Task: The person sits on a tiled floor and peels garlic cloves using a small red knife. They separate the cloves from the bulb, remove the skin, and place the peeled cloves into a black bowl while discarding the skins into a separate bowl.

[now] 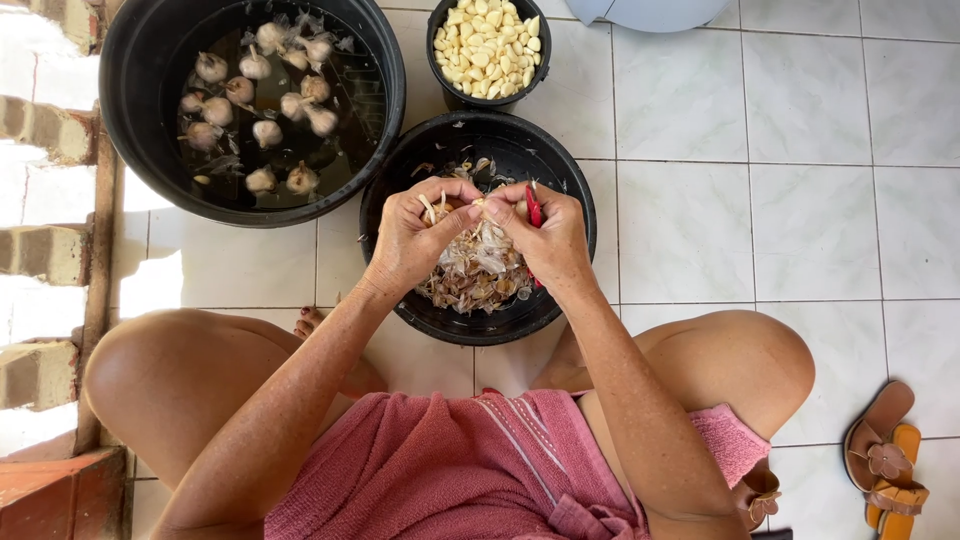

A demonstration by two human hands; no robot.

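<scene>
My left hand (412, 235) and my right hand (548, 235) meet over a black bowl (560, 175) half full of garlic skins (478, 272). Between the fingertips of both hands is a garlic bulb (470, 208) with loose papery skin. My right hand also grips a small red-handled knife (534, 208). A big black tub (140, 120) at the upper left holds water with several whole garlic heads (255, 105) floating. A small black pot (440, 80) at the top is heaped with peeled yellow cloves (488, 45).
I sit low on a white tiled floor (760, 200), knees spread, a pink cloth (470, 470) over my lap. Brown sandals (885, 460) lie at the right. A brick wall (45, 250) runs down the left. A pale round object (655, 12) sits at the top edge.
</scene>
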